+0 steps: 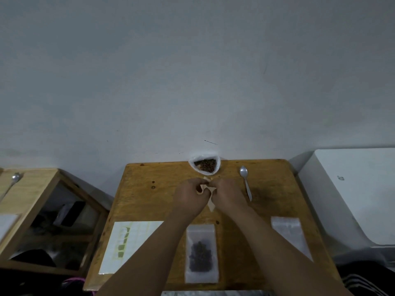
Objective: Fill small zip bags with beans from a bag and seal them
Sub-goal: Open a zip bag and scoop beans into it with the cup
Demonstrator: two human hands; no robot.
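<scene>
Both hands meet over the middle of the wooden table (147, 201). My left hand (189, 194) and my right hand (227, 192) pinch a small clear zip bag (210, 200) between them; it looks empty and hangs down toward me. An open plastic bag of dark beans (205, 164) stands at the table's far edge against the wall. A filled zip bag with dark beans (201, 253) lies flat near the front edge. A metal spoon (245, 182) lies to the right of my hands.
A sheet of labels (128, 246) lies at the front left. Empty zip bags (288, 233) lie at the front right, partly under my right forearm. A second wooden table with a spoon (12, 182) stands left; a white appliance (352, 189) stands right.
</scene>
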